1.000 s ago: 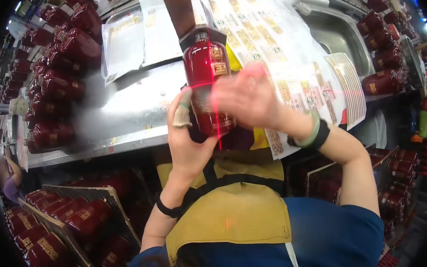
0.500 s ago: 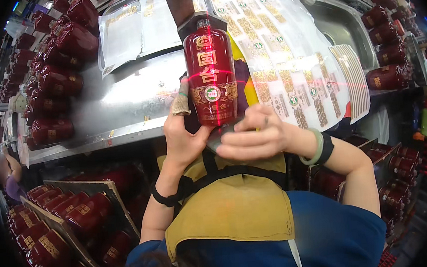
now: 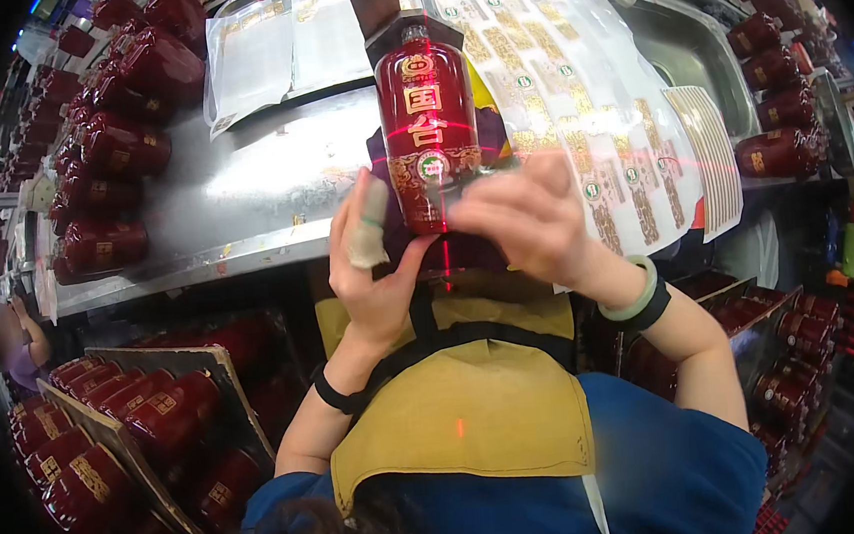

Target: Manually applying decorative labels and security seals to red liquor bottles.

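A dark red glass bottle [image 3: 423,66] with gold lettering and a gold patterned band lies in front of me, its neck at a dark angular holder [image 3: 394,41]. Red light lines cross on the bottle. My left hand [image 3: 367,272] is beside the lower left of the bottle, thumb and fingers apart, the thumb tip close to or touching its base. A pale cloth-like cover wraps one of its fingers. My right hand [image 3: 534,218], smeared by motion, is over the lower right of the bottle at the band. Whether its fingers hold anything is unclear. A dark cloth [image 3: 476,248] lies beneath the bottle.
Sheets of gold and green stickers [image 3: 588,144] cover the right of the steel worktop [image 3: 231,197], near a steel sink [image 3: 707,69]. Backing sheets [image 3: 255,55] lie at the back left. Red bottles [image 3: 126,140] stand along the left, with more below in board-sided racks [image 3: 221,384].
My right hand has moved up and right, from below the base onto the lower right of the bottle. My left hand has shifted slightly down, its fingers coming away from the bottle's side.
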The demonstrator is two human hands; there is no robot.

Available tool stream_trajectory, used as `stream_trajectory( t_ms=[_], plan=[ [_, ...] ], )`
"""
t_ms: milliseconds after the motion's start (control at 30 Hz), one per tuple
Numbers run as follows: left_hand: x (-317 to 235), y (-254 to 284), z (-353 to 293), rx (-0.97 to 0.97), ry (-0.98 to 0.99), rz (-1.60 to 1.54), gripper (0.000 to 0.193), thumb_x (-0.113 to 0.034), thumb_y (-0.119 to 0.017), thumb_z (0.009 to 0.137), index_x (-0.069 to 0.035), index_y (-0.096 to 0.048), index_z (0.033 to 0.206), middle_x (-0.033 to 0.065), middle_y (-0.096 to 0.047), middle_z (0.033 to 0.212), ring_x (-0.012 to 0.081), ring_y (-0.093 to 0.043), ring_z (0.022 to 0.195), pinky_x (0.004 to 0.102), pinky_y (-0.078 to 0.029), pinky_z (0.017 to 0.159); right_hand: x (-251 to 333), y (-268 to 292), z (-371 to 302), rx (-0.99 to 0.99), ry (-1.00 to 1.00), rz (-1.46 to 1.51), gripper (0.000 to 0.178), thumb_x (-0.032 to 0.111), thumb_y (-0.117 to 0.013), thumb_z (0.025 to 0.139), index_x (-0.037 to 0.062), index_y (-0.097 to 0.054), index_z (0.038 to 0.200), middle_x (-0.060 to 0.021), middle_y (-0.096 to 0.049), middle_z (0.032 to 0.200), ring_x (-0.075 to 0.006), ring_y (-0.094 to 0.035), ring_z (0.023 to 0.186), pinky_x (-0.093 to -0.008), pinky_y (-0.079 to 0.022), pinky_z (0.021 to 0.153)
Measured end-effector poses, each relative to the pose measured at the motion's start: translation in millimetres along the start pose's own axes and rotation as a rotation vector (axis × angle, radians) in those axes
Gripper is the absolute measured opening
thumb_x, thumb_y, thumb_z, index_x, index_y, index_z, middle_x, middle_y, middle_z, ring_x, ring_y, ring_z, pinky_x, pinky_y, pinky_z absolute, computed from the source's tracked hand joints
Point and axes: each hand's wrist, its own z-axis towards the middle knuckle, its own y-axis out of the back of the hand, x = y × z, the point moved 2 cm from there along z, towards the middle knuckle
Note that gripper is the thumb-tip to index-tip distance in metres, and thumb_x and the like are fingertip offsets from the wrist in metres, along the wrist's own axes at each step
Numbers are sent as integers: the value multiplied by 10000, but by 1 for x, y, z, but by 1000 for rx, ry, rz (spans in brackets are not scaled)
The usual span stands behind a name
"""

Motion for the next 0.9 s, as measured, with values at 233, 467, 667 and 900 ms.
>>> stream_trajectory(
  t_ms=[233, 467, 667, 900],
  plan=[
    [12, -12, 33, 348, 210, -48, 793, -107, -864, 707, 43, -519, 1405, 213, -683, 1157, 346, -661, 1088, 442, -428, 1116, -14, -9, 35, 21, -177, 150, 269, 135, -804, 803, 114, -721, 1058, -44, -709, 951, -243, -649, 821, -386, -483, 754],
    [-15, 2, 28, 213, -163, 72, 894, -94, -870, 708, 51, -460, 1489, 273, -501, 1503, 379, -539, 1363, 518, -269, 1218, -39, -4, 41, -29, -112, 40, 200, 103, -769, 767, 140, -767, 964, -15, -737, 941, -193, -630, 800, -356, -448, 776],
    [-15, 30, 72, 564, -29, -56, 997, -267, -943, 680, 0, -464, 1513, 206, -680, 1205, 326, -676, 936, 468, -362, 1172, -40, 19, 44, -192, -410, 225, 246, -69, -753, 819, 15, -703, 1045, -115, -714, 968, -280, -690, 870, -354, -545, 763],
    [80, 69, 145, 112, 48, 373, 708, -127, -877, 780, -17, -588, 1417, 212, -691, 1258, 292, -684, 1123, 377, -517, 964, -39, 26, 22, -288, -662, 280, 214, -38, -526, 1003, -39, -610, 1199, -118, -645, 1111, -167, -612, 985, -274, -482, 868]
  ],
)
